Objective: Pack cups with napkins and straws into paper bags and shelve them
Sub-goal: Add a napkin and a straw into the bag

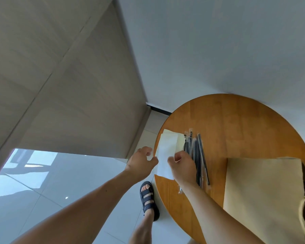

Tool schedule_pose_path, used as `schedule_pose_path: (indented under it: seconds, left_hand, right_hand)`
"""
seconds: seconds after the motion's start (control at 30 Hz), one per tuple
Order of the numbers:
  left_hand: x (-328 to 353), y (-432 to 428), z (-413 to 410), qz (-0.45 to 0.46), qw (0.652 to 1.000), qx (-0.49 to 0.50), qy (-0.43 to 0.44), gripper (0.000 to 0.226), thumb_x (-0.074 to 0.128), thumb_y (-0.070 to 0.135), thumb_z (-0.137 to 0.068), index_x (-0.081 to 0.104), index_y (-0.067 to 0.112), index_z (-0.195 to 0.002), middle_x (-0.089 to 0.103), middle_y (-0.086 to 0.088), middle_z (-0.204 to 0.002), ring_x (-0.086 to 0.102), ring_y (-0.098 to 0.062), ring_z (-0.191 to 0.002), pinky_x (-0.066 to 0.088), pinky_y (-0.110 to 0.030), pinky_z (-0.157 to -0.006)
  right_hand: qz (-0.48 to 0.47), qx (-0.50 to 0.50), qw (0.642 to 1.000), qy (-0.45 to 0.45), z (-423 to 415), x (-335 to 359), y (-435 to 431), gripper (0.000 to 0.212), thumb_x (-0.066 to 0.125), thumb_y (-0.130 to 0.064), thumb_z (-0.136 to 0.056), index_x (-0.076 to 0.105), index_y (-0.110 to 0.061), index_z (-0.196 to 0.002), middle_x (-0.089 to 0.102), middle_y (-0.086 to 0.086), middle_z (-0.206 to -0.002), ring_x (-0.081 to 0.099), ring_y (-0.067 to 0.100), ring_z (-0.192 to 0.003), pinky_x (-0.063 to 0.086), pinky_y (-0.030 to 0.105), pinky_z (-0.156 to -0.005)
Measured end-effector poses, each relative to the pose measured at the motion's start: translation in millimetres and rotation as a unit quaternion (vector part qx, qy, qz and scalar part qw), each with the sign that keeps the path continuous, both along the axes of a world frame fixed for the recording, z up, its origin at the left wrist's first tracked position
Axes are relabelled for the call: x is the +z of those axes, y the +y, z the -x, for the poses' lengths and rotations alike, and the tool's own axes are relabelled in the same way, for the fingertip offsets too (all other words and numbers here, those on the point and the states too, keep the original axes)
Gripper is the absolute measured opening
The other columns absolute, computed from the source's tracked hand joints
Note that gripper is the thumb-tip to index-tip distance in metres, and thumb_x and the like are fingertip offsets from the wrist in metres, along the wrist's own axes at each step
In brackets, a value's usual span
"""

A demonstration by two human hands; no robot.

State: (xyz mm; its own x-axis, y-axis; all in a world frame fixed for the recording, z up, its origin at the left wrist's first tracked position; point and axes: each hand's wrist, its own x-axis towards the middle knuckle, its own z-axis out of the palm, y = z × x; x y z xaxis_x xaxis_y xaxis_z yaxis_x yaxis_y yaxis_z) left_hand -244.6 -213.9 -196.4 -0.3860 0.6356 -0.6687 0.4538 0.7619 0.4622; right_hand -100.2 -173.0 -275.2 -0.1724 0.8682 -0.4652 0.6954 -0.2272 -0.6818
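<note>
Head view: a round orange-brown wooden table (227, 120) w/ a stack of white paper napkins (164, 154) at its left edge. A bundle of black plastic-wrapped straws (199, 155) lies just beside them, toward the centre. The right hand (182, 164) rests on the napkins, fingers curled, pinching the top sheet. The left hand (142, 161) is at the stack's left side, fingers curled, thumb tip at the paper (pinching or only touching, can't tell). A flat brown paper bag (262, 191) w/ string handles lies at the near right edge.
</note>
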Motion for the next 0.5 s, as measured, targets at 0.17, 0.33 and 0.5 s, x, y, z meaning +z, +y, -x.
schedule_pose_path:
  seconds: [0.17,0.33,0.5]
  left_hand:
    - [4.1,12.2,-15.6,-0.021,0.977,0.133,-0.164,0.032,0.060,0.047,-0.091,0.062,0.017,-0.104,0.064,0.001,-0.098,0.062,-0.018,-0.095,0.054,-0.034,-0.090]
    - [13.9,17.5,-45.4,-0.027,0.900,0.247,-0.359,0.019,0.059,0.022,-0.096,0.065,0.009,-0.110,0.071,-0.011,-0.105,0.067,-0.031,-0.100,0.057,-0.045,-0.091]
    - [1.9,16.7,-62.1,-0.054,0.920,0.256,-0.291,0.014,0.060,0.015,-0.095,0.066,0.010,-0.107,0.072,-0.009,-0.103,0.069,-0.030,-0.095,0.059,-0.043,-0.084]
  right_hand:
    - [0.067,-0.100,0.971,0.206,-18.4,66.6,-4.7,0.011,0.068,-0.023,-0.084,0.060,-0.020,-0.091,0.065,-0.003,-0.082,0.064,0.014,-0.079,0.052,0.021,-0.061]
    - [0.118,-0.164,0.948,0.246,-49.1,82.1,-15.5,0.026,0.071,-0.039,-0.076,0.061,-0.025,-0.096,0.069,-0.006,-0.087,0.069,0.020,-0.082,0.062,0.041,-0.064]
    - [0.017,-0.213,0.975,0.059,-86.1,28.2,-5.2,0.001,0.063,-0.024,-0.094,0.063,-0.023,-0.095,0.070,-0.002,-0.101,0.065,0.017,-0.092,0.049,0.025,-0.075]
